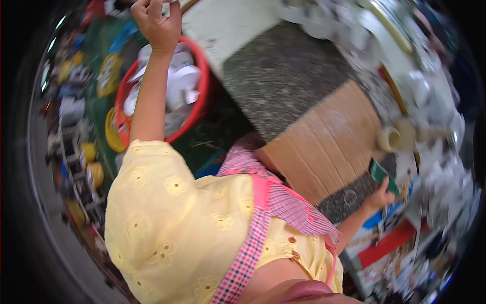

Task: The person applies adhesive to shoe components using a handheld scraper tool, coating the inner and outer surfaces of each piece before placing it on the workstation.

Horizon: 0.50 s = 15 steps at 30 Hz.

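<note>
My left hand [158, 23] reaches to the upper left, above and beyond a red bucket [203, 76]. Its fingers are closed around a small whitish thing cut off by the picture's top edge, too little of it to name. White rounded pieces [183, 81] fill the bucket below that forearm. At the lower right, my right hand [382, 196] grips a flat dark green piece [380, 175], like a card or pad. This hand is by the near right corner of a creased cardboard sheet [329, 142], which lies on a dark speckled mat [288, 71].
Right of the cardboard stands a cream ring-shaped or cup-like thing [390, 138]. A small clear ring [350, 197] rests on the mat. White parts and clear plastic bags [440, 177] crowd the right side. A red strip [387, 244] is lower right; yellow items [110, 76] lie left of the bucket.
</note>
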Tool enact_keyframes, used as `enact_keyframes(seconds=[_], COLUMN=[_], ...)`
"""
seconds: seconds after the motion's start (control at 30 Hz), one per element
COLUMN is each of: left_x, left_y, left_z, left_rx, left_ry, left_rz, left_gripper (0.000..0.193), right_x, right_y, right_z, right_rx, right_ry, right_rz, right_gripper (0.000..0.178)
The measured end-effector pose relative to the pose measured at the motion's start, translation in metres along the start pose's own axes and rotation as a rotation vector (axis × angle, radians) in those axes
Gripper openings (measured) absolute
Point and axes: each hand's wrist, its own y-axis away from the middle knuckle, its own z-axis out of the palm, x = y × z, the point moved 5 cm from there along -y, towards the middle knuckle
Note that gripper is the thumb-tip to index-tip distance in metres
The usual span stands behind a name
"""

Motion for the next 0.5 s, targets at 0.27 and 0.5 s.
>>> enact_keyframes(seconds=[0.27, 0.5], left_x=[-0.118, -0.11], left_y=[0.27, 0.204], left_z=[-0.075, -0.069], left_rx=[-0.978, -0.513], left_ry=[-0.274, -0.535], left_rz=[-0.533, -0.503], left_gripper=[0.029, 0.026], right_x=[-0.02, -0.05], right_y=[0.01, 0.021], right_z=[0.055, 0.075], right_rx=[-0.162, -0.222], right_ry=[-0.24, -0.304], right_rz=[0.045, -0.041], right_gripper=[0.02, 0.016])
